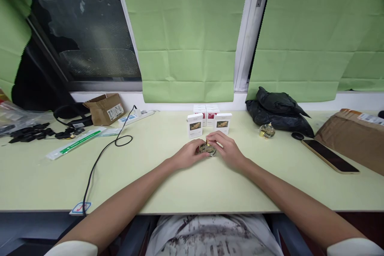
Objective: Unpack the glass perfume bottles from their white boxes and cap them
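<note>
Two hands: left hand (pixel 187 155) and right hand (pixel 228 150), pretty much meeting over the same little thing.
Round glassy piece (pixel 209 151): sits right between them on the worktop (pixel 207 192), so just right of the left hand and just left of the right one.
Left hand: curled around the left side of it, thumb along the near edge, so yeah, it's holding on.
Right hand: narrow pinch, fingertips at the gold bit (pixel 208 143) on top.
White boxes (pixel 222 124): standing just beyond both hands, more boxes with red marks (pixel 211 114) behind.
Second round piece (pixel 267 131): off to the right of the right hand, well apart, near a black bag (pixel 279 114).
Phone (pixel 330 156): farther right of that hand.
Black cable (pixel 100 156): well left of the left hand.
</note>
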